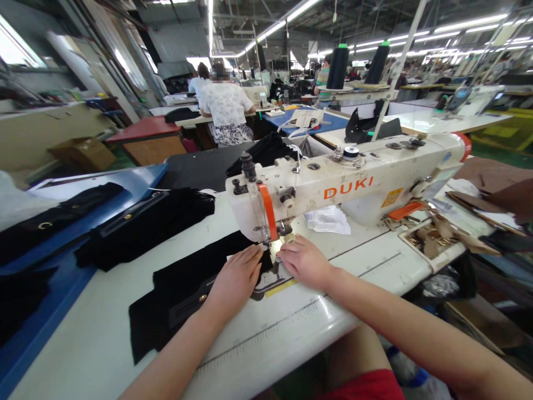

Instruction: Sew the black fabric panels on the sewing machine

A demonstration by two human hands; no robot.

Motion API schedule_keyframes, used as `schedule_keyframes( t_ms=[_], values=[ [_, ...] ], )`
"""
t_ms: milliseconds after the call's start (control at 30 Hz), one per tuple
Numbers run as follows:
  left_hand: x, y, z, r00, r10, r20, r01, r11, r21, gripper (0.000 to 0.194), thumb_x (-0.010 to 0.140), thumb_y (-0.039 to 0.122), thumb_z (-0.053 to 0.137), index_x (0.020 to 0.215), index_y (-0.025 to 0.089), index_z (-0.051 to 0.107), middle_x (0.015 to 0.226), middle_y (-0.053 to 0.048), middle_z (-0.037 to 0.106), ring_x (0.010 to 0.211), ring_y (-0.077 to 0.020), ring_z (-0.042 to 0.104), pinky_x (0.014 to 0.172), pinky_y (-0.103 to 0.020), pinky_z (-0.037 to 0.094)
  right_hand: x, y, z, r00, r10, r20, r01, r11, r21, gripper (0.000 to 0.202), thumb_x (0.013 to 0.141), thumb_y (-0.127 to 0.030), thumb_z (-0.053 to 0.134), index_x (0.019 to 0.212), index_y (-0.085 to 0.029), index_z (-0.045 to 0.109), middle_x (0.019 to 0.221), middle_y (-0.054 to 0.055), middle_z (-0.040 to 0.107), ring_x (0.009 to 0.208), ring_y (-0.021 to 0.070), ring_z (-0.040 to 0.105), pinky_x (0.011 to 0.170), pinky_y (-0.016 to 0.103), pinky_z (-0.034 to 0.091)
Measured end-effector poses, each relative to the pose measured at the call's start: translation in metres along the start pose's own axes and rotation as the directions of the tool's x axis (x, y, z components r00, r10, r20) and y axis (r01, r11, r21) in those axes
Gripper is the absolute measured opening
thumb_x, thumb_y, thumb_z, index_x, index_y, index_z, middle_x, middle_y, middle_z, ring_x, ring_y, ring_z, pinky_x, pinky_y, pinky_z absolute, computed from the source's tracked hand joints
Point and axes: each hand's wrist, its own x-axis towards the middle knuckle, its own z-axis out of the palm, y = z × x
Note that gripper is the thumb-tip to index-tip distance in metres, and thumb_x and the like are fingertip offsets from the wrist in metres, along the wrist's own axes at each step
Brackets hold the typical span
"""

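Left hand (238,276) lies flat on black fabric (187,264), while right hand (307,263) (grip unclear) sits at the sewing machine (306,186).

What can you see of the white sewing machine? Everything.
The sewing machine stands upright on a pale tabletop: stained, metal-looking white casing, orange "DUKI" lettering, a yellow label, a small spool on top and an orange-red handwheel at its right end. An orange strip runs down the needle end, where a light glows. Black cloth lies beside it under the left grip; the right grip is opposite. Whether it's running, or either grip touches it, is unclear.
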Motion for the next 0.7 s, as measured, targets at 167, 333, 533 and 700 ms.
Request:
schedule_keyframes(
  t_ms=[167,333,533,700],
  values=[
    [-0.04,0.01,-0.027,0.999,-0.034,0.034,0.032,0.999,0.038,0.042,0.097,0.031,0.039,0.133,0.017,0.054,0.139,-0.01,0.056,0.131,-0.0238,0.048,0.108,-0.047,0.041,-0.005,-0.002,0.0,0.993,-0.015,-0.114,0.021,0.999,0.05,0.019,0.091,-0.013,0.052,0.086,-0.015,0.07,0.086,0.008,0.068,0.081,0.0207,0.054,0.078,0.034,0.044],
    [-0.098,0.01,-0.055,0.987,-0.154,-0.035,0.158,0.97,0.182,0.08,0.083,0.052,0.056,0.149,0.015,0.029,0.154,-0.016,0.034,0.141,-0.0342,0.033,0.108,-0.057,0.037,-0.007,-0.002,0.001,0.993,-0.021,-0.117,0.03,0.997,0.069,0.02,0.092,-0.014,0.051,0.088,-0.016,0.071,0.086,0.009,0.068,0.081,0.021,0.055,0.077,0.035,0.045],
    [-0.148,-0.044,-0.08,0.95,-0.299,0.09,0.273,0.936,0.224,0.049,0.073,0.012,0.048,0.118,0.022,0.065,0.12,-0.007,0.069,0.107,-0.0276,0.067,0.091,-0.04,0.056,-0.008,-0.004,0.002,0.992,-0.023,-0.12,0.034,0.995,0.095,0.018,0.09,-0.013,0.053,0.088,-0.017,0.071,0.086,0.009,0.068,0.082,0.021,0.057,0.078,0.035,0.047],
    [-0.073,-0.105,-0.17,0.722,-0.618,-0.312,0.688,0.688,0.23,0.039,0.085,0.013,0.044,0.121,0.009,0.057,0.117,-0.013,0.067,0.106,-0.0324,0.064,0.093,-0.053,0.051,-0.008,-0.005,0.004,0.992,-0.013,-0.129,0.028,0.992,0.121,0.022,0.092,-0.014,0.05,0.087,-0.017,0.071,0.087,0.009,0.068,0.084,0.0216,0.059,0.079,0.035,0.049]
  ],
)
